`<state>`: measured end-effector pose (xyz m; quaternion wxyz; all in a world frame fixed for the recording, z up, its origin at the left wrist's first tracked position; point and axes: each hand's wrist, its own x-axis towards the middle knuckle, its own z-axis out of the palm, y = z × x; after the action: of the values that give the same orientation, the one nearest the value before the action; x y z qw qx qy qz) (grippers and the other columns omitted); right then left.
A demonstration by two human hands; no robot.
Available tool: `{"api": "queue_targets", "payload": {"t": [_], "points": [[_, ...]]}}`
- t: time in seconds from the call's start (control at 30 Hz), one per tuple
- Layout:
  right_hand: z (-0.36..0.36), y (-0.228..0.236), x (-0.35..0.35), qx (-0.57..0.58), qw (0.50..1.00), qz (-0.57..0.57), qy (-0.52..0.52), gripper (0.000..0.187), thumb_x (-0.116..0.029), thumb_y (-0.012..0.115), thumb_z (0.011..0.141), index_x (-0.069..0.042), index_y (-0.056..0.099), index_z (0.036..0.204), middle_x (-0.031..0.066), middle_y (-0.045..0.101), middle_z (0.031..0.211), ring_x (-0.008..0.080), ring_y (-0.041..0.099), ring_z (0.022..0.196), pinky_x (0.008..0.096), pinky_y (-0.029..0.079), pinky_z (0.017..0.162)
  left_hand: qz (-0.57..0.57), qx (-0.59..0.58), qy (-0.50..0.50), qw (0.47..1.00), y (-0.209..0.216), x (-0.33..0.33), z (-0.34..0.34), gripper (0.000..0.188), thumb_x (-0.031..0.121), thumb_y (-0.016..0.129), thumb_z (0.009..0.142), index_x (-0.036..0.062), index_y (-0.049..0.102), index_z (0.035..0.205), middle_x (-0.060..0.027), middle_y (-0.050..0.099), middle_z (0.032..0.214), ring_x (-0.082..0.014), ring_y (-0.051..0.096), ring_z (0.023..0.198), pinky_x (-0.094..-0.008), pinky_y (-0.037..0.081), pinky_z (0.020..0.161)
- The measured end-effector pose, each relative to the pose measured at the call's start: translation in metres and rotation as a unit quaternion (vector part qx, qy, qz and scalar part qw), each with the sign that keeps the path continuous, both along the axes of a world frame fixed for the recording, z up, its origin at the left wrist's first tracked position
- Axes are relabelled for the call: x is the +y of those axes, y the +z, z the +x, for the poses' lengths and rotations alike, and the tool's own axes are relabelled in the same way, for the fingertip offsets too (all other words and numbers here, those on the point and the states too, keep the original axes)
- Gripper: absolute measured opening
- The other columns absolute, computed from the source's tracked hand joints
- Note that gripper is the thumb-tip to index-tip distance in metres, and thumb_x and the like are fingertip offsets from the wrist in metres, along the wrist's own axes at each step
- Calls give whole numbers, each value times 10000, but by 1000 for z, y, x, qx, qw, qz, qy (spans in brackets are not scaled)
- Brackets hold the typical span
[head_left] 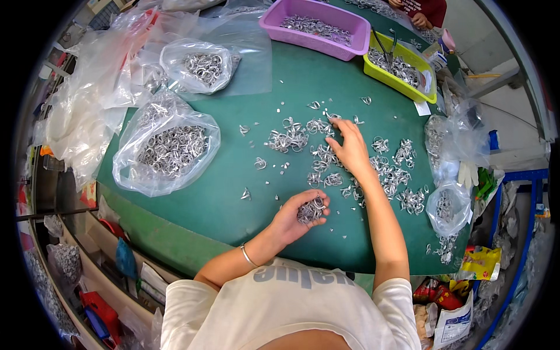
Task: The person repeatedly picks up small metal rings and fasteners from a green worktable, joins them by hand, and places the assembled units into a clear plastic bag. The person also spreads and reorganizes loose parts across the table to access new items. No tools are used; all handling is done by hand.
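Note:
My left hand (287, 220), palm up near the table's front edge, is cupped around a handful of silvery metal rings (311, 210). Farther out, my right hand (352, 149) reaches over loose rings (322, 156), its thumb and forefinger apart. Its fingertips are at a few rings by the top of the scatter; whether they touch one is too small to make out. To its left lies a small heap of similar rings (288, 137), and more rings (389, 176) lie beside my right forearm. A metal bangle circles my left wrist.
Two plastic bags of rings (124, 166) (169, 58) stand at the left on the green table (233, 219). A purple tub (361, 46) and a yellow-green basket (402, 87) with pliers (388, 51) hold metal parts. A small bag (431, 207) sits at right. Another person's hand (420, 21) is at far right.

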<state>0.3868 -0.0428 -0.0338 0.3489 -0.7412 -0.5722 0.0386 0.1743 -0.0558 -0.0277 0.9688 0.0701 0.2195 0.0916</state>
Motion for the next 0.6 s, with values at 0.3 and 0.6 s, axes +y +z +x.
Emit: {"api": "queue_targets", "payload": {"t": [0.3,0.6], "points": [[17,7,-33,477,877,-28,-44,120,-57,621,831,23,614,919,33,616,771,67,526,631,195,434,600,35,18,-29,999,-5,2,-3,250,298,493,935,89,547,810,-64,566,905,-179,601,807,-273,545,635],[5,36,-65,692,722,-19,1,102,-44,573,866,26,594,936,54,613,788,92,549,647,216,441,593,177,90,17,980,13,9,0,166,186,593,890,45,615,973,-41,600,871,-122,600,728,-243,522,604]]}}
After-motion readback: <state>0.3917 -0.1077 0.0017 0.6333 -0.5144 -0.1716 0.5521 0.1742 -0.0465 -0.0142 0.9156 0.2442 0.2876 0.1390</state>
